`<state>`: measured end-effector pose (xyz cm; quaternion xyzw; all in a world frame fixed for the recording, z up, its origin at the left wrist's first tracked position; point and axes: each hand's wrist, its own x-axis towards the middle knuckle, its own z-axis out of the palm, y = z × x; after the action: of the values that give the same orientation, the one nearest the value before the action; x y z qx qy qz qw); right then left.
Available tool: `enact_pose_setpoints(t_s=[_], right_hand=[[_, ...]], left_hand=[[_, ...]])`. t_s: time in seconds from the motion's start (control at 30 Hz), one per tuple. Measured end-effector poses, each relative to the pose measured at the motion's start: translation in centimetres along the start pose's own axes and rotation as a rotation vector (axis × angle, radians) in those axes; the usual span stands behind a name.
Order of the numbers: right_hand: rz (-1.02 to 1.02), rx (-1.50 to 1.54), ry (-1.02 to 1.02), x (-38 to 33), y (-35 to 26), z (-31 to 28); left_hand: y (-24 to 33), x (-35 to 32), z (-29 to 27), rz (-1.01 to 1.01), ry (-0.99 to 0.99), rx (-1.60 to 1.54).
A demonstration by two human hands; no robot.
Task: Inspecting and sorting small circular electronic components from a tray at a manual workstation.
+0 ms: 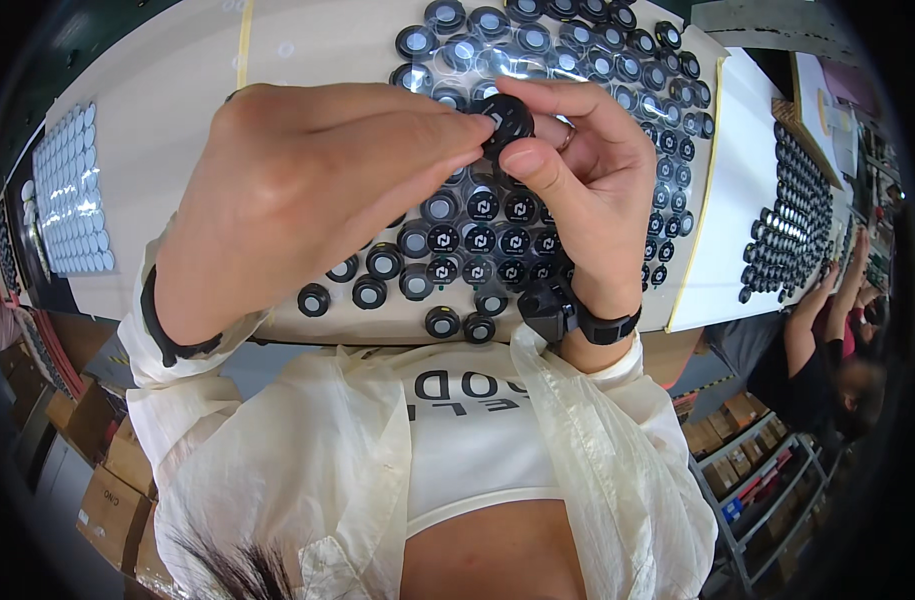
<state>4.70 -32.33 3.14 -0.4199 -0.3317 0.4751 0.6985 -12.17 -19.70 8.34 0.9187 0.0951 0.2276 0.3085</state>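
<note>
Two hands — left (307,190), right (587,185) — pinch one black disc (505,120).

Glossy black plastic cap (506,120), smooth matt beige tabletop (307,40), thin crinkled translucent sleeves (597,420), brown cardboard boxes (107,500)

head view | worn on head, looking straight down | close over table (177,110) edge

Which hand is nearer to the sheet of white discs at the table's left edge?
Left. The left hand sits just right of the white discs; the right hand is farther right, beyond the held black cap.
</note>
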Motion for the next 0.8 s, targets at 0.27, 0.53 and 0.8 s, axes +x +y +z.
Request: enact_pose_setpoints(t_s=[0.27,0.53,0.8], right_hand=[[-0.024,-0.004,0.003,0.0,0.0,0.1],[0.022,-0.031,0.041,0.2,-0.6,0.1],[-0.142,-0.446,0.05,0.2,0.2,0.2]], left_hand=[[-0.4,0.0,0.4,0.016,0.026,0.005],[-0.1,0.2,0.6,-0.298,0.363,-0.226],[-2.4,-0.2,3.1,-0.519,0.027,-0.984]])
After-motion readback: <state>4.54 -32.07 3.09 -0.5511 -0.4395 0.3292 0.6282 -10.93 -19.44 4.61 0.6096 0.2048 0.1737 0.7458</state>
